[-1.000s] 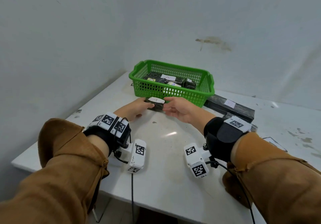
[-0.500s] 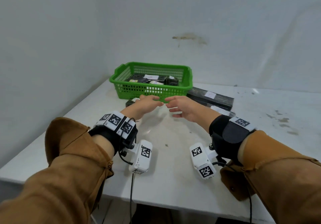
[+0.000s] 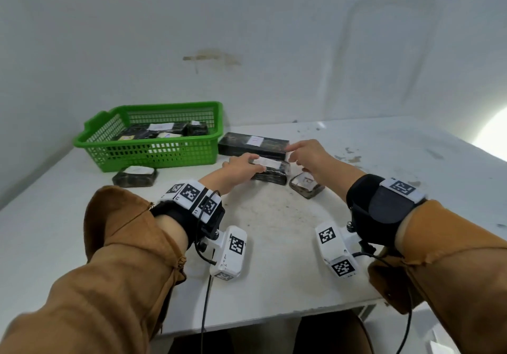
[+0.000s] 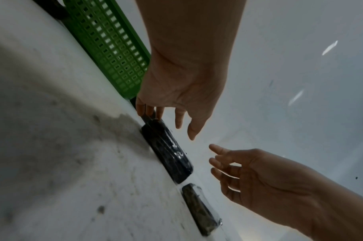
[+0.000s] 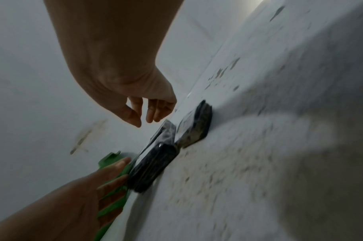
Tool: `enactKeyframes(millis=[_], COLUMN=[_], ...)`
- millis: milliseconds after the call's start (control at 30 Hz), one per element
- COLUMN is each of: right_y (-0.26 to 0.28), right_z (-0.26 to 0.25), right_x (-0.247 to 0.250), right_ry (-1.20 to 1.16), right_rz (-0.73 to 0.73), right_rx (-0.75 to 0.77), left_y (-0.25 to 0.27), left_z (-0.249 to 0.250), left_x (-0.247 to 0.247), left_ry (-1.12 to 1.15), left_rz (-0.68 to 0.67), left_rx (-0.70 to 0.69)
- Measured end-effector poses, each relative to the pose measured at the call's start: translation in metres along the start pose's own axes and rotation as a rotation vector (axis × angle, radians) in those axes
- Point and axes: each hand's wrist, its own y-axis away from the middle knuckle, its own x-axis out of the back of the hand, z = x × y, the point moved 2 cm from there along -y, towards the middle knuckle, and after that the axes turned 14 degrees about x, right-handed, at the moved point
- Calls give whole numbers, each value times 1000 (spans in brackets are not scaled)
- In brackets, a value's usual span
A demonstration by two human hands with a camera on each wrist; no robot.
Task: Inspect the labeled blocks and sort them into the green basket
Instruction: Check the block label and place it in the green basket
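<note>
Although the label text cannot be read in the head view, the left hand point(image 3: 238, 165) rests its straight fingers on a dark labeled block point(image 3: 270, 171) on the table point(image 3: 274, 216); the right hand point(image 3: 308, 154) hovers over it with fingers spread. Well to the left sits the green basket point(image 3: 153, 150), holding other blocks. From the left wrist, both hands look relaxed, gripping nothing. From the right wrist, motion blur softens everything; the left fingers point(image 5: 116, 164) touch the block's end.
</note>
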Motion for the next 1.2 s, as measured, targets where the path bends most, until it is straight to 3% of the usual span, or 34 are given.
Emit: enactKeyframes(millis=[300, 433, 600, 767, 900, 1000, 1100, 1167, 1200], right_y=[-2, -3, -3, -1, 0, 0, 2, 4, 4], right_z=[28, 35, 27, -6, -34, -52, -68, -76, -80], right_x=[27, 21, 3, -43, -91, -133, -177, -203, -214], right_ry=[419, 419, 536, 561, 487, 212, 48, -25, -47], right_rz=[-166, -191, -171, -168, -326, -485, -607, -643, -656], right_rx=[-141, -143, -51, 113, 154, 127, 68, 36, 17], left_y=[-1, -2, -5, -8, -8, -6, -12, -52, -99], left_z=[14, 13, 10, -14, -52, -87, -125, -163, -192], left_x=[-19, -21, -12, 20, 63, 97, 123, 138, 146], left_ry=[-122, -139, -83, 45, 174, 252, 331, 483, 589], left_rz=[43, 92, 129, 295, 458, 556, 572, 524, 521], left_rx=[-33, -10, 23, 149, 318, 429, 496, 497, 480])
